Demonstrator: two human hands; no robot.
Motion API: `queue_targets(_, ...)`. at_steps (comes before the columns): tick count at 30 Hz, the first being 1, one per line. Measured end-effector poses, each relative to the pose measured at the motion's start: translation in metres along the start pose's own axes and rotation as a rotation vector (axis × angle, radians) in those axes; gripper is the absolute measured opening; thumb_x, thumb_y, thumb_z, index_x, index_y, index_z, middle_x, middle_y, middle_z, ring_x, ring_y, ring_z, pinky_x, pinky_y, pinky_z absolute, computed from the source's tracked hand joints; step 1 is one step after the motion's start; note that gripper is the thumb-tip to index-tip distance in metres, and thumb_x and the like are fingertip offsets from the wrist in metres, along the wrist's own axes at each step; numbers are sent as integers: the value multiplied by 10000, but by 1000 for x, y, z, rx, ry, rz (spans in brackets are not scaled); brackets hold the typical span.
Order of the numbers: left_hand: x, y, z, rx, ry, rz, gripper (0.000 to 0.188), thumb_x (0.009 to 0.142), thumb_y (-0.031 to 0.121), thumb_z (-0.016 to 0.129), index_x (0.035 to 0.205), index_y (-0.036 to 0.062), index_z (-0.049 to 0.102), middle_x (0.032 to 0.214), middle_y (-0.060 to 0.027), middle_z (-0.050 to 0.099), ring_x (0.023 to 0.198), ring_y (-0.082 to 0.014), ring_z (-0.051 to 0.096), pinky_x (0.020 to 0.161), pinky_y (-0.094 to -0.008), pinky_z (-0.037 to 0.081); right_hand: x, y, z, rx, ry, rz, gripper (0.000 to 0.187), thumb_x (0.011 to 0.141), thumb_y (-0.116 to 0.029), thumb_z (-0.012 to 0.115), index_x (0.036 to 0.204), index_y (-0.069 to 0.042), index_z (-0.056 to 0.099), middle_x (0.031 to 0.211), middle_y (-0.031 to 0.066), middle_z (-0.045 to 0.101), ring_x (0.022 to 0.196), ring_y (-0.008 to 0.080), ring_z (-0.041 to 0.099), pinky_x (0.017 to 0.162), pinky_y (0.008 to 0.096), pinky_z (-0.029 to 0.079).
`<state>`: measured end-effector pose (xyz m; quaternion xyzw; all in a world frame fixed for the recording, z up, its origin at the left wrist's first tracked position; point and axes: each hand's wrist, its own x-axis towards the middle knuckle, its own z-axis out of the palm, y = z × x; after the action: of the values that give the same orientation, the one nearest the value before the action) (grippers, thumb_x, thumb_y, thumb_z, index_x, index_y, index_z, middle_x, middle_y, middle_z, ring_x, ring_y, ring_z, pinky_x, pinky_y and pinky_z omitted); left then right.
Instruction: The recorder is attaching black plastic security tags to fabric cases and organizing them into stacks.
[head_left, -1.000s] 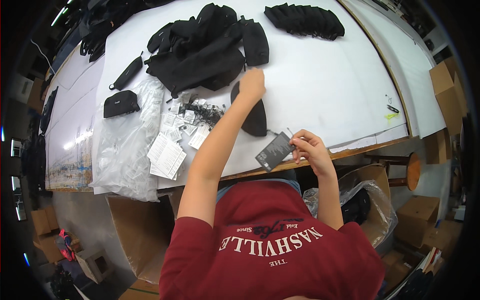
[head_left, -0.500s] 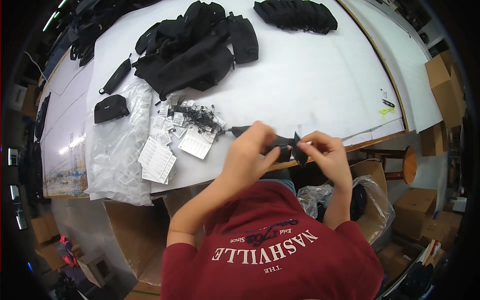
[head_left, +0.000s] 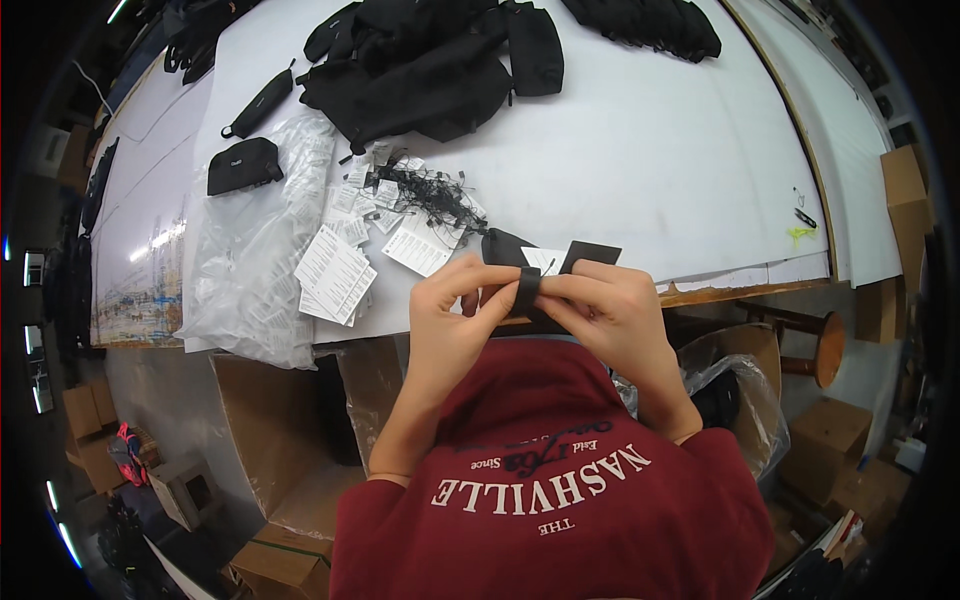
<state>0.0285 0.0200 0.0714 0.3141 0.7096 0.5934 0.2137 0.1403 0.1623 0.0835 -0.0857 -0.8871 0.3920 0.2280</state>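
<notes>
At the table's near edge, my left hand (head_left: pixel 450 308) pinches a short black strap (head_left: pixel 528 291) that forms a loop between my hands. Fingertips of my right hand (head_left: pixel 612 305) are closed against the loop's other side, with a black hang tag (head_left: pixel 594 254) and a white tag (head_left: pixel 541 260) sticking out above them. A thin dark cord shows by the white tag. Behind my fingers lies a black pouch (head_left: pixel 503 246), mostly hidden by my hands. Loose printed tags (head_left: pixel 337 274) with a tangle of black cords (head_left: pixel 430 195) lie just left of it.
Black bags (head_left: pixel 420 85) are heaped at the table's far side, with a row of black pouches (head_left: pixel 650 25) farther right. A clear plastic bag of white tags (head_left: pixel 255 270) carries a small black pouch (head_left: pixel 244 166). Thread snips (head_left: pixel 806 217) lie far right. Open cardboard boxes (head_left: pixel 285 430) stand below.
My right hand has moved left and my hands have come together at the strap. The black tag now stands above my right fingers, and a white tag shows. The view has shifted slightly.
</notes>
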Motion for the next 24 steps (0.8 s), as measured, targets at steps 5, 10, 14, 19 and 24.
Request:
queue_targets(5,-1,-9,-3,-133,133,97,38,846,10,624,877,-4,606,851,0,530,582,-42,430,542,-181,324,3,1,1,264,-50,179,162,801,-108,698,960,-94,671,580,-5,481,483,83,438,456,237,332)
queue_targets(10,0,14,-18,-543,114,13,79,915,70,485,969,13,490,871,-78,532,564,-54,410,524,-168,321,2,6,-17,952,4,351,87,879,-33,583,961,-45,555,744,-11,538,666,31,450,594,176,324)
queue_targets(14,-4,21,-20,-606,-45,-99,102,884,82,556,935,8,508,722,-13,503,560,-28,361,517,-173,269,4,7,-16,1095,37,282,93,883,-35,575,968,-47,541,747,19,577,659,36,476,594,166,349)
queue_targets(19,-4,33,-10,-440,6,-62,74,845,15,660,910,9,623,664,96,378,587,15,272,529,-149,195,6,2,-11,1171,21,298,120,876,-41,607,958,-40,520,882,177,685,618,66,559,532,168,410)
queue_targets(24,-5,31,-6,-283,46,-25,66,821,22,687,876,18,651,629,99,373,549,10,258,495,-172,172,10,-16,-2,1054,111,346,93,831,-17,675,816,9,588,916,186,689,624,91,587,527,204,470)
